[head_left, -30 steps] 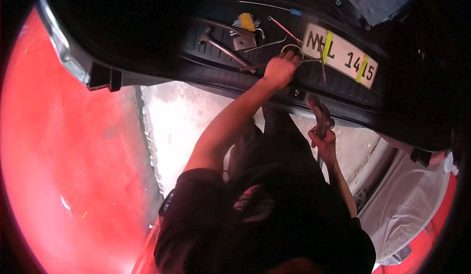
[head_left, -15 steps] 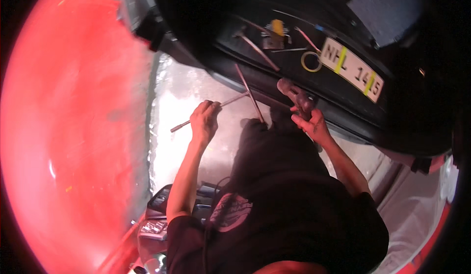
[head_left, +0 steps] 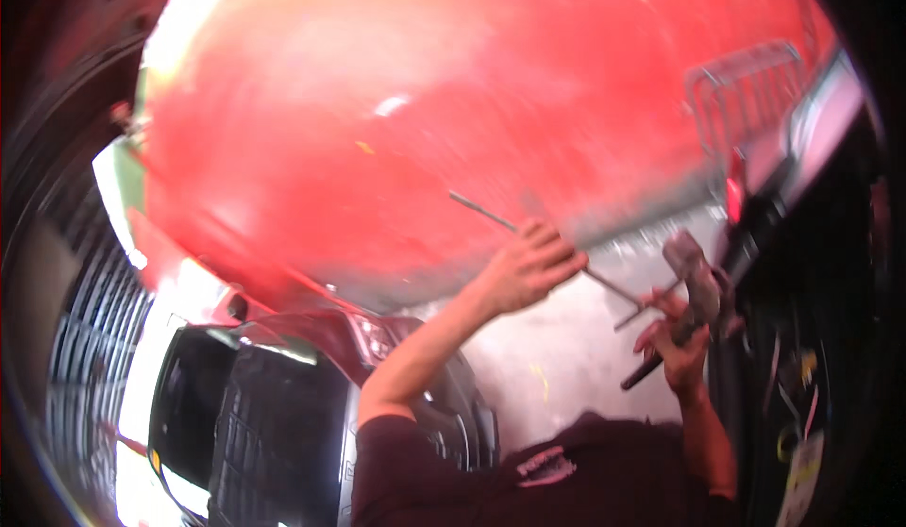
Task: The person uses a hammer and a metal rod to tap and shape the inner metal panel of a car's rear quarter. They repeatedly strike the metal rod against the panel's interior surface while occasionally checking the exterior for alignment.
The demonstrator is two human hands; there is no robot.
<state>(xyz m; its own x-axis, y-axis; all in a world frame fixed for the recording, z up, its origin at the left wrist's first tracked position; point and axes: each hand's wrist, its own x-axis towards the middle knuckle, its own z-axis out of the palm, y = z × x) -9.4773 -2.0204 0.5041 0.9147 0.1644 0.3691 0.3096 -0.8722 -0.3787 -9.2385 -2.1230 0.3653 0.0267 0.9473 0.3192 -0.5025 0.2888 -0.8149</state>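
My left hand (head_left: 536, 267) is closed around the shaft of a metal T-handle wrench (head_left: 613, 288). One end of the shaft sticks out past my knuckles over the red floor, and the crossbar end lies by my right fingers. My right hand (head_left: 681, 348) grips a hammer (head_left: 696, 277) with a worn, bulky head and a dark handle slanting down to the left. Its fingers overlap the wrench's crossbar; I cannot tell whether they touch it. Both tools are held up in front of my body, above the pale floor.
The red floor (head_left: 377, 187) spreads ahead, bordering a pale strip (head_left: 510, 362). A dark car (head_left: 283, 414) stands at the lower left. On the right is the black open vehicle rear (head_left: 755, 404), with small tools and a licence plate (head_left: 802, 480). A metal rack (head_left: 746, 79) stands beyond.
The view has swung left, so the vehicle rear now lies at the right edge and the dark car shows more. My hands, still holding wrench and hammer, have come closer together.
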